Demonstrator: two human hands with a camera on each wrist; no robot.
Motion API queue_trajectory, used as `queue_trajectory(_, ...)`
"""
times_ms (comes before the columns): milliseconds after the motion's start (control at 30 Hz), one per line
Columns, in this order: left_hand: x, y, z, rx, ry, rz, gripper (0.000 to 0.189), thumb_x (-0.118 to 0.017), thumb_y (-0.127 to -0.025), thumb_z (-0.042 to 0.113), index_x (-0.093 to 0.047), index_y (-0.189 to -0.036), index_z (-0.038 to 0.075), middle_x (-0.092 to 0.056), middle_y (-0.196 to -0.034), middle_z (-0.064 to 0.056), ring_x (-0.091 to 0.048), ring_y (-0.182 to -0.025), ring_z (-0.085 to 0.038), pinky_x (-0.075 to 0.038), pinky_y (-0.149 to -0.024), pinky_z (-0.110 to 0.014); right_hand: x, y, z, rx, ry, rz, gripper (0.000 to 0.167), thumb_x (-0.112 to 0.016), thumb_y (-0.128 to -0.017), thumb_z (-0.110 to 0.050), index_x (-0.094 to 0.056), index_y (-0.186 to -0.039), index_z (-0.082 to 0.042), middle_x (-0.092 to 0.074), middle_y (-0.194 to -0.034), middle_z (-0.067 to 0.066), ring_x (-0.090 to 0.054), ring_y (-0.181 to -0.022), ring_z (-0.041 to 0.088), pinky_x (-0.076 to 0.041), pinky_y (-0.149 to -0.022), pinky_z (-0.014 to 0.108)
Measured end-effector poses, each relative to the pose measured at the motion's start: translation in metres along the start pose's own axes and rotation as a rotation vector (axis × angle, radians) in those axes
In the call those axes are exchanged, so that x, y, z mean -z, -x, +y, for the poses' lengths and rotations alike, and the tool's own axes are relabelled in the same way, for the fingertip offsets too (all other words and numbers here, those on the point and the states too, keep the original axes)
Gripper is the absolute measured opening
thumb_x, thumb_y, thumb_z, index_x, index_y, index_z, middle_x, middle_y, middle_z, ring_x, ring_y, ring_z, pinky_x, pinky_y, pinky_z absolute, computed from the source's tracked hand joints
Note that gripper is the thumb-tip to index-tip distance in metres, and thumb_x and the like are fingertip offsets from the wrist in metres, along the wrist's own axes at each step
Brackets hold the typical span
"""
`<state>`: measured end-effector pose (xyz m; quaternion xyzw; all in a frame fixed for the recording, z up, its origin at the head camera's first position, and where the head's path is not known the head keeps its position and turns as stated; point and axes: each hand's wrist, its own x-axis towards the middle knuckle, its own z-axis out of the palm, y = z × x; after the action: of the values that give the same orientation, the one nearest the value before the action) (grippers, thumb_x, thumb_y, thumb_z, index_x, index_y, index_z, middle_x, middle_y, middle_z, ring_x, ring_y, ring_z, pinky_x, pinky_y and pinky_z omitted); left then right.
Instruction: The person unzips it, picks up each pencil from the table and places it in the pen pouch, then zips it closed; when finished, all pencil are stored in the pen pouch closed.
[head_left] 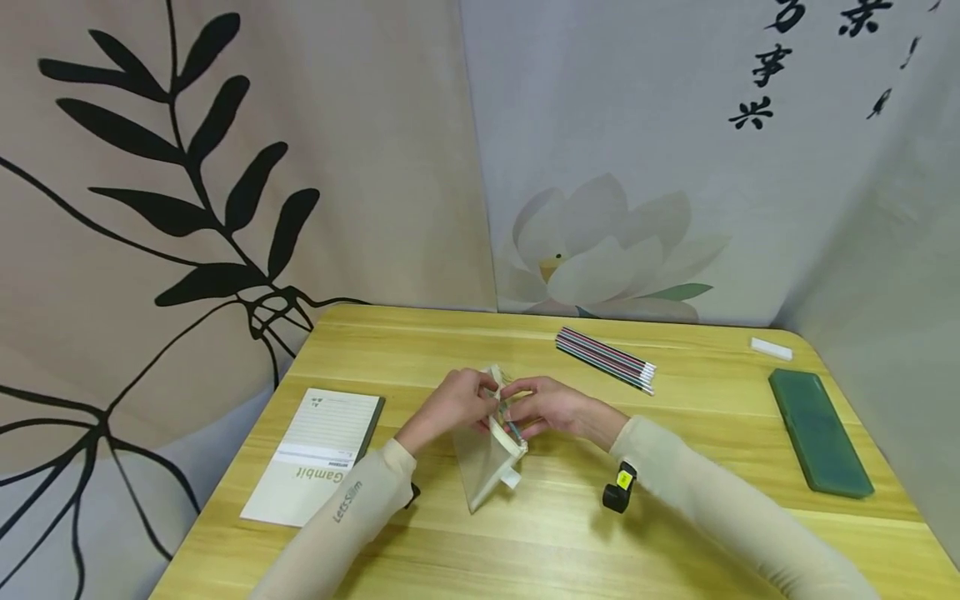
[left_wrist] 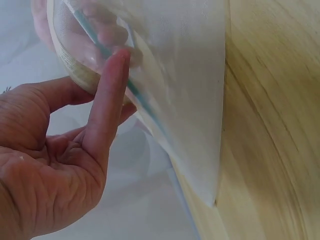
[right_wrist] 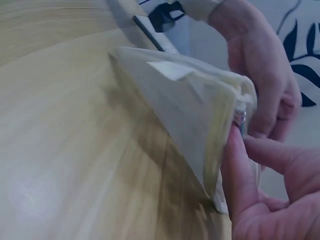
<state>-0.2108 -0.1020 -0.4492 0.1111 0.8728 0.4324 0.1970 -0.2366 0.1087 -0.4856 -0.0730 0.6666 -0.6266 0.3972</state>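
Note:
A pale, translucent mesh pouch (head_left: 480,468) stands tilted on the table, its mouth turned toward the right. My left hand (head_left: 461,400) grips its upper rim, the thumb pressed along the mesh side in the left wrist view. At the mouth, fingers of my right hand (head_left: 558,407) reach inside and pinch a slim teal pencil (left_wrist: 142,102), which slants through the pouch. Some right fingertips show through the mesh. A small white tab (right_wrist: 170,70) sticks out from the pouch's edge in the right wrist view.
Several striped pencils (head_left: 606,358) lie side by side behind the right hand. A notebook (head_left: 273,492) lies at left, partly under the left sleeve. At right are a green case (head_left: 820,433) and a small white block (head_left: 771,348). Curtains hang behind the table.

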Motion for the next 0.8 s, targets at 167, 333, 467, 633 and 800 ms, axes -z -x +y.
queue_trajectory(167, 0.000, -0.002, -0.001, -0.007, 0.017, 0.038, 0.035, -0.063, -0.101, 0.006, -0.065, -0.133, -0.009, -0.078, -0.091, -0.016, -0.075, -0.062, -0.019, -0.068, -0.061, -0.036, -0.007, 0.001, 0.001, 0.044, 0.026, 0.062, 0.046, -0.069, -0.098, -0.001, -0.055, -0.142, -0.002, -0.074, -0.101, 0.005, -0.073, -0.082, 0.015, -0.064, -0.063, 0.024)
queue_trajectory(333, 0.001, -0.003, -0.003, 0.005, 0.079, 0.079, 0.034, -0.064, -0.102, 0.008, -0.068, -0.132, -0.006, -0.079, -0.095, -0.016, -0.075, -0.060, -0.018, -0.069, -0.066, -0.043, -0.007, -0.002, 0.008, 0.087, 0.068, 0.115, 0.046, -0.072, -0.097, 0.000, -0.058, -0.141, -0.004, -0.071, -0.101, 0.007, -0.073, -0.081, 0.015, -0.060, -0.059, 0.021)
queue_trajectory(467, 0.000, -0.003, -0.004, 0.000, 0.107, 0.080, 0.033, -0.064, -0.102, 0.008, -0.068, -0.132, -0.006, -0.079, -0.098, -0.017, -0.075, -0.060, -0.018, -0.070, -0.068, -0.044, -0.005, -0.005, 0.016, 0.128, 0.097, 0.124, 0.047, -0.073, -0.095, -0.001, -0.059, -0.140, -0.005, -0.071, -0.105, 0.008, -0.068, -0.078, 0.014, -0.057, -0.058, 0.022)
queue_trajectory(633, 0.001, -0.002, -0.006, 0.005, 0.110, 0.083, 0.034, -0.064, -0.103, 0.007, -0.067, -0.133, -0.007, -0.077, -0.103, -0.019, -0.075, -0.062, -0.019, -0.070, -0.068, -0.043, -0.002, -0.005, 0.025, 0.185, 0.159, 0.094, 0.050, -0.072, -0.094, -0.003, -0.058, -0.142, -0.006, -0.069, -0.116, 0.013, -0.066, -0.088, 0.017, -0.059, -0.067, 0.025)
queue_trajectory(800, 0.002, -0.001, -0.006, 0.020, 0.117, 0.084, 0.035, -0.064, -0.102, 0.007, -0.066, -0.134, -0.007, -0.076, -0.103, -0.019, -0.076, -0.063, -0.020, -0.070, -0.069, -0.043, 0.000, -0.002, 0.028, 0.213, 0.180, 0.059, 0.051, -0.071, -0.093, -0.001, -0.059, -0.143, -0.005, -0.066, -0.122, 0.017, -0.065, -0.094, 0.018, -0.059, -0.070, 0.026)
